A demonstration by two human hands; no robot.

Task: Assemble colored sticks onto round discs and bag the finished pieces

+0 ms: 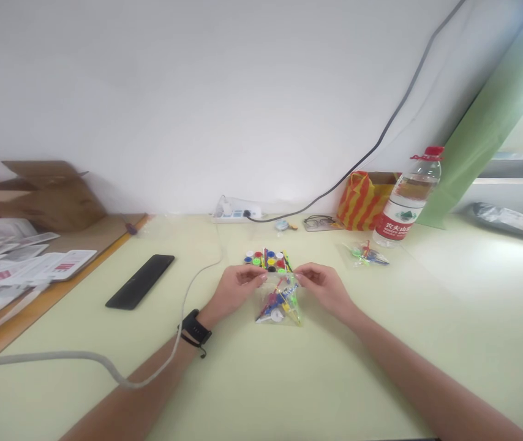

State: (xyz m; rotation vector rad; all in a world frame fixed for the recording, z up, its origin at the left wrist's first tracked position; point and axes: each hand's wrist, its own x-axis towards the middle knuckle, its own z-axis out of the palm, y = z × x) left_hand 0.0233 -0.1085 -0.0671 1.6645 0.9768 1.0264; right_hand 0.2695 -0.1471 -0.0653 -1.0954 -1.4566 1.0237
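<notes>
A clear plastic bag (278,305) of small coloured plastic parts lies in front of me, its top edge pinched at both corners. My left hand (238,286) has thumb and fingers closed on the top left corner. At the top right corner, my right hand (321,285) pinches the bag in the same way. Right behind the bag, several coloured round pieces (271,261) and thin sticks are laid in rows. A second clear bag (366,253) with similar small parts rests farther right.
A black phone (140,282) and a pale cable (188,294) lie at left, the cable crossing my left forearm. Behind are a power strip (238,212), glasses (320,221), a striped bag (360,201) and a water bottle (406,202). Cardboard boxes (66,199) and packets (2,275) fill the far left.
</notes>
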